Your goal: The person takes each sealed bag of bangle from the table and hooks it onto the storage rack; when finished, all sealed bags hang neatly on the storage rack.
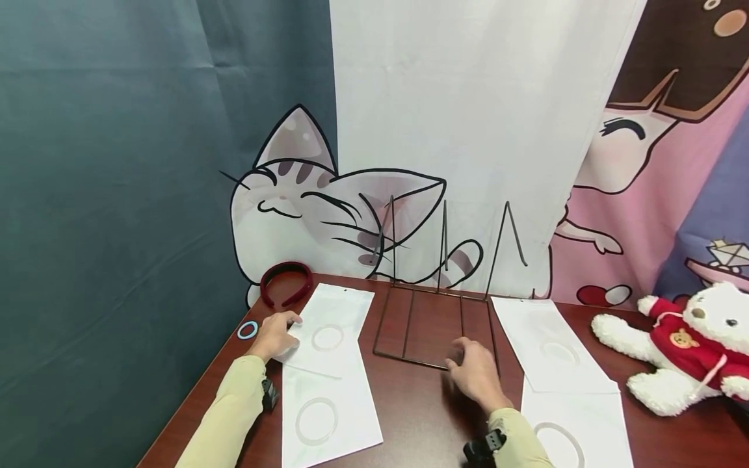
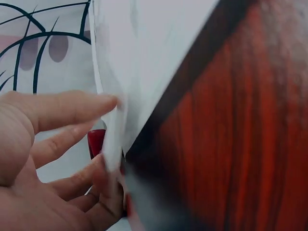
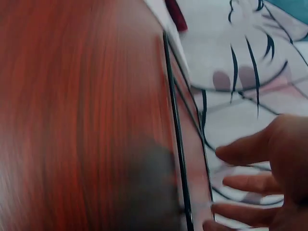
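My left hand (image 1: 274, 336) holds the left edge of the upper white paper sheet (image 1: 351, 302), which bears a pale ring outline. That sheet's near edge lifts a little over a second ringed white sheet (image 1: 357, 416). In the left wrist view, the thumb and fingers of the left hand (image 2: 62, 159) meet at the paper's edge (image 2: 113, 139), partly blurred. My right hand (image 1: 475, 374) hovers by the near right corner of a dark wire rack (image 1: 409, 359), fingers loosely bent. Nothing lies between the fingers of the right hand (image 3: 260, 178) in the right wrist view.
Two more overlapping ringed white sheets (image 1: 576, 370) lie on the right of the brown table (image 1: 409, 416). Beside them sits a white plush bear (image 1: 690, 351) in red. A dark red headband (image 1: 266, 292) and a light blue ring (image 1: 240, 333) are at the left. Printed curtains (image 1: 468, 97) hang behind.
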`<move>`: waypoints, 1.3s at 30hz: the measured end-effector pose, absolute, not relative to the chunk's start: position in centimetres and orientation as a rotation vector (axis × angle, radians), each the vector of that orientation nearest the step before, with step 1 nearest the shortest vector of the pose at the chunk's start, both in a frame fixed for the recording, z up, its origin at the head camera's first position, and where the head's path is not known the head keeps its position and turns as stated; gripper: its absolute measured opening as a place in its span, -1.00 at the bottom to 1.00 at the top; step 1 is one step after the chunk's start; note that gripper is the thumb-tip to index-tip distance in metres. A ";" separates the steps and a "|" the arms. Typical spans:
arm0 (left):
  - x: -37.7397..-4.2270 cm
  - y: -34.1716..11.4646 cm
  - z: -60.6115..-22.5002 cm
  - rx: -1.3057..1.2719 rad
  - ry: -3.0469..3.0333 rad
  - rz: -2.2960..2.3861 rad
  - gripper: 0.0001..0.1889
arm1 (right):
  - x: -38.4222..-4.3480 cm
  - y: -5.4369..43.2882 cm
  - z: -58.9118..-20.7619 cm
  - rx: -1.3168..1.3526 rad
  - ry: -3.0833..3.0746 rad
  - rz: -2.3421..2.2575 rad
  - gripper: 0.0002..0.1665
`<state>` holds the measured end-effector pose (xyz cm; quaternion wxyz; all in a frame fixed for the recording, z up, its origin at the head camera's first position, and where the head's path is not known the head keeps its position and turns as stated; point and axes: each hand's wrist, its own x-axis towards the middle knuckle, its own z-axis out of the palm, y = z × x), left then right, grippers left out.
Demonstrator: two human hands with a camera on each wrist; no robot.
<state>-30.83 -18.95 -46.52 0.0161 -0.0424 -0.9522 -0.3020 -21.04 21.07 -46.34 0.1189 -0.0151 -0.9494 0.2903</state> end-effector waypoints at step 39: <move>-28.4 -21.7 -45.4 -0.402 -2.579 -1.695 -0.57 | -21.4 25.4 -47.1 -0.335 -2.885 0.749 -0.38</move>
